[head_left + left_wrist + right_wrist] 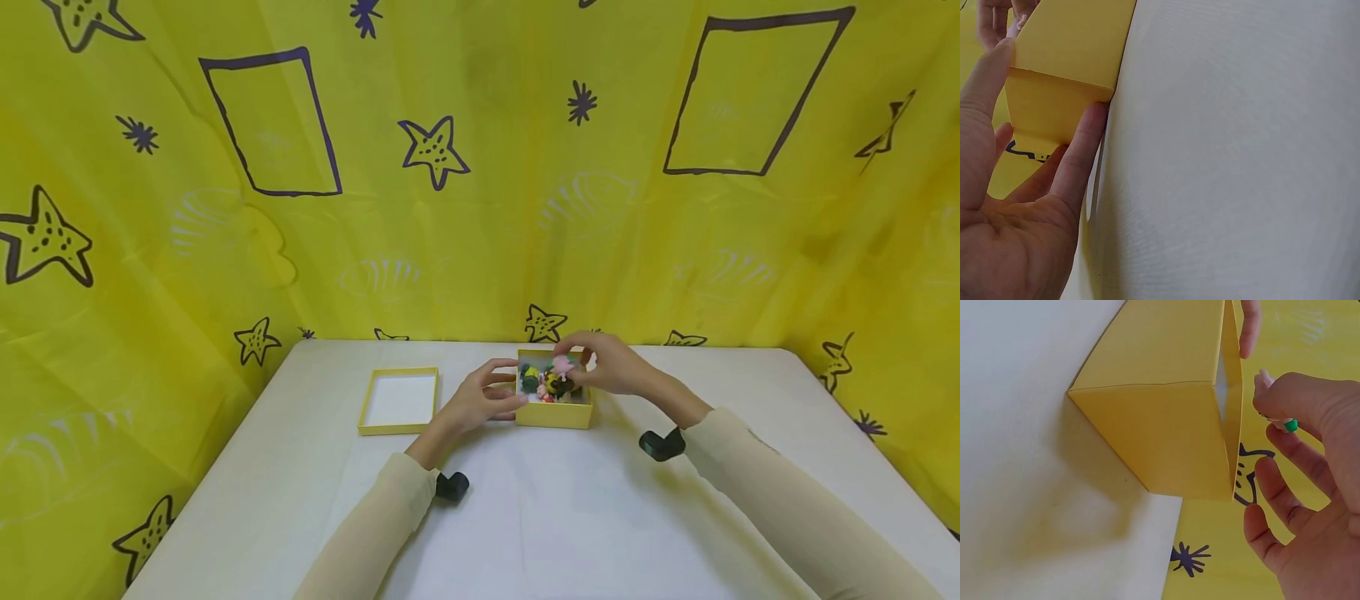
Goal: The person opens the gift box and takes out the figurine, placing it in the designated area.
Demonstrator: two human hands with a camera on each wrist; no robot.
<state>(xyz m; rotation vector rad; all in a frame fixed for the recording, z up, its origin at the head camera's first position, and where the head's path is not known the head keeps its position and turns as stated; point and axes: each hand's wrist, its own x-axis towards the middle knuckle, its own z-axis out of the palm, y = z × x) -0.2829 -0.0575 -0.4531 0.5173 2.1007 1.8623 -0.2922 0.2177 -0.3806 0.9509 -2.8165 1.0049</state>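
My left hand [480,400] is at the left wall of an open yellow box [553,415]. In the left wrist view its thumb touches the top rim, and a nearly straight finger rests against the lower corner. Small colourful toy figures [531,378] lie inside the box, in green, yellow, red and dark tones. Over the box's right side, my right hand [611,363] pinches a small pink and green toy figure [1290,425] between thumb and index finger. Its other fingers are spread, loosely bent. The fingers hide much of that figure.
A shallow yellow box lid [397,430] with a white inside lies left of the box. Both sit near the back of a white table [525,517]. Yellow curtains [480,250] with drawn stars and frames hang behind and at both sides.
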